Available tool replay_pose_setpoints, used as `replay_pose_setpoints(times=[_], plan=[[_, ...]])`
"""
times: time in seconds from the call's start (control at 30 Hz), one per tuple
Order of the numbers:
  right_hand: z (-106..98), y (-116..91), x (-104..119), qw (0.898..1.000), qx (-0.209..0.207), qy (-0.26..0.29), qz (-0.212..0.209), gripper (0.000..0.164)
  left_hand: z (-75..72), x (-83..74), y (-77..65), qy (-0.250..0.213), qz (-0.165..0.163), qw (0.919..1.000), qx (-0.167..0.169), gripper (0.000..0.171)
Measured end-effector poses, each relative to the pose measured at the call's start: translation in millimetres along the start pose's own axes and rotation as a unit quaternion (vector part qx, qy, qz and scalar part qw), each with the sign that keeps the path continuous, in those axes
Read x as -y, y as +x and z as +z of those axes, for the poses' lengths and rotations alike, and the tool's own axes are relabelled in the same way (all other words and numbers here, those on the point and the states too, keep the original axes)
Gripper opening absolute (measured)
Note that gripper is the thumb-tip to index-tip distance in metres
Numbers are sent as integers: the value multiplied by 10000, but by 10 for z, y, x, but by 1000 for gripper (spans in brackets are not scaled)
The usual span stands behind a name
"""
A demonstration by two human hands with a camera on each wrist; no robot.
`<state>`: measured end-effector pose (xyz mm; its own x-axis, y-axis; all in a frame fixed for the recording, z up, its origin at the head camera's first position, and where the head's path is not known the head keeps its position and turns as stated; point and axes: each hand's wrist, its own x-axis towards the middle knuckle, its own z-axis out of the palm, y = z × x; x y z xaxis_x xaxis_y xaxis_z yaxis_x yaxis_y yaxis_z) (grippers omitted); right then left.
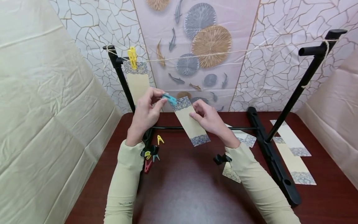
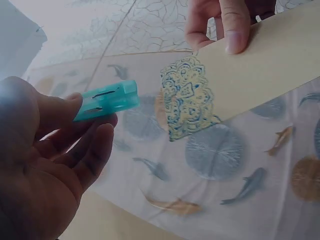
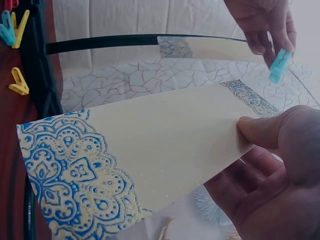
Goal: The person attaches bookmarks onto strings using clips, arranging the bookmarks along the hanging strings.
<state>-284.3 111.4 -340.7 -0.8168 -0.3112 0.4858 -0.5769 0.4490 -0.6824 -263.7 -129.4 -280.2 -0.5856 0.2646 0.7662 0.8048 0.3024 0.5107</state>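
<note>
My left hand (image 1: 146, 111) pinches a teal clothespin (image 2: 109, 101) between thumb and fingers, its jaws pointing toward a cream paper card. That card (image 1: 188, 120) has blue lace-pattern bands at both ends, and my right hand (image 1: 209, 117) holds it by its long edge, thumb on top and fingers beneath. In the left wrist view a gap shows between the clothespin and the card's patterned end (image 2: 187, 97). Behind my left hand, a similar card (image 1: 137, 81) hangs from the string (image 1: 179, 58), clipped by a yellow clothespin (image 1: 132, 58).
The string runs between two black posts (image 1: 300, 84) on a dark red table (image 1: 184, 193). Several small clothespins (image 1: 148, 167) lie at the left base. More patterned cards (image 1: 293, 163) lie beside the right foot, and others lie partly under my right arm. Fabric walls stand around.
</note>
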Motion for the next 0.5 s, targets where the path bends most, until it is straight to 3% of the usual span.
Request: replay_pose_setpoints(times=[0.5], plan=[[-101,194,194,9993,-73,161,-325,19,-234,-301,419,437,1073,9930,-219,9]])
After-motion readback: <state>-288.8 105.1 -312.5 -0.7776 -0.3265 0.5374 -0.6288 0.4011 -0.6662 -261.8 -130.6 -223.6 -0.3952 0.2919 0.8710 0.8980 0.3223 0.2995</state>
